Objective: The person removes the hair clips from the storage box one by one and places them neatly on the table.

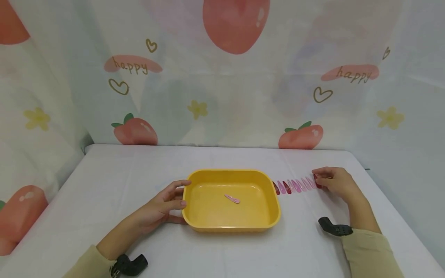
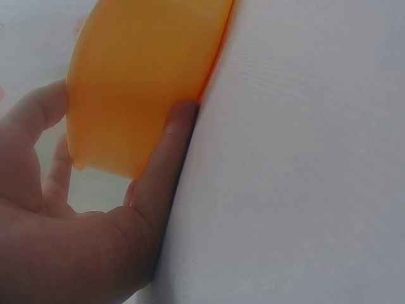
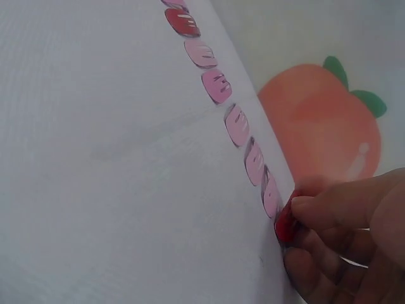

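Observation:
My left hand [image 1: 153, 213] holds the left end of a yellow plastic tray [image 1: 231, 220], fingertips at its rim and one finger low along its side on the table. Inside the tray lies a single pink snap hair clip [image 1: 232, 199]. Between thumb and fingers, my right hand [image 1: 337, 184] pinches a red hair clip [image 3: 286, 225] at the right end of a row of clips. That row, in pinks and reds, runs from the tray's right side; a dark red clip [image 1: 286, 187] and a light pink clip [image 3: 237, 125] are among them, lying side by side.
A white cloth covers the table [image 1: 222, 255]. Behind it hangs a printed curtain [image 1: 236, 116] with fruit, flowers and hearts. Black wrist cameras sit on both forearms, the left camera [image 1: 133, 265] close above the table and the right camera [image 1: 334, 227] beside its sleeve.

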Available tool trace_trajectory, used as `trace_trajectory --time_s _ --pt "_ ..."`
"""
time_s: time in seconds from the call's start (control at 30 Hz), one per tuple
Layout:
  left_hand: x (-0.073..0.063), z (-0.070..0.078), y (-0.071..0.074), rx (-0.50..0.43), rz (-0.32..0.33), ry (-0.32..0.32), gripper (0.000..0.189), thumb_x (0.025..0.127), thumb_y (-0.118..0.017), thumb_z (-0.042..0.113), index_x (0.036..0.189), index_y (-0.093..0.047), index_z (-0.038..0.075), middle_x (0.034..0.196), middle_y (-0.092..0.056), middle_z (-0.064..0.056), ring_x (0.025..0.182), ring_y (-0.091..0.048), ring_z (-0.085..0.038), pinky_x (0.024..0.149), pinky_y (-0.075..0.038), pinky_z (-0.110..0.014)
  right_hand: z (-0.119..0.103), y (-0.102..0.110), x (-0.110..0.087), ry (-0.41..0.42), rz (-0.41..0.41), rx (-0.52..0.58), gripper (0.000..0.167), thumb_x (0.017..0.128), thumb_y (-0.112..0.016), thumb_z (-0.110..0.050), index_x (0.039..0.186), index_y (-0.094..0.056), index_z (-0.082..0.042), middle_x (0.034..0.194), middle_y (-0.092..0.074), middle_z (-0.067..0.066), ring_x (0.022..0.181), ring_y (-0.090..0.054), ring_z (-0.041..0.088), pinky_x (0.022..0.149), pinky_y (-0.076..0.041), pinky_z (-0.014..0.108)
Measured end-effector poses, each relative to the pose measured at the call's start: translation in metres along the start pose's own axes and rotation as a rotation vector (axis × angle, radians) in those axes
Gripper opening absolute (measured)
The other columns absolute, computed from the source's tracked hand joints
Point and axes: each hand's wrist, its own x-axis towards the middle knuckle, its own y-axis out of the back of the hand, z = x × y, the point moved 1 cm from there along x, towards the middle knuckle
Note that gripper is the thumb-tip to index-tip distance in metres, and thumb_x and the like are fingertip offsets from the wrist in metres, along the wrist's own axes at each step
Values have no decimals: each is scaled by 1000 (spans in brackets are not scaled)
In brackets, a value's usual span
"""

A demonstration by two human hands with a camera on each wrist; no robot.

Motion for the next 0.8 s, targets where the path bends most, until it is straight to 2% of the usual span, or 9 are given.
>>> trace_trajectory --time_s 0.2,0.4,0.63,0.8 --pt "0 1 -1 6 2 5 61 100 -57 8 152 -28 16 155 -28 -22 122 -55 -35 89 -55 -57 -3 1 -3 8 27 -24 42 99 -59 -20 138 -56 -3 121 -60 23 95 -60 28 72 -53 27" --pt "-1 1 -1 11 7 13 61 100 -57 9 153 -28 16 156 -27 -21 122 -55 -35 89 -56 -56 -23 2 -10 101 57 13 41 101 -58 -22 137 -57 -5 121 -64 21 102 -63 32 75 -54 28" --pt "0 2 0 13 24 26 61 99 -59 11 153 -29 18 156 -27 -20 122 -55 -34 90 -56 -55 -63 -6 -19 206 40 128 42 101 -59 -29 136 -58 -7 126 -63 21 106 -61 35 78 -58 26" --pt "0 2 0 8 20 23 62 99 -59 11 153 -29 17 156 -28 -19 122 -55 -34 89 -56 -56 -87 -14 -26 337 -38 278 37 100 -61 -23 132 -60 -4 123 -63 18 101 -64 22 80 -58 22"
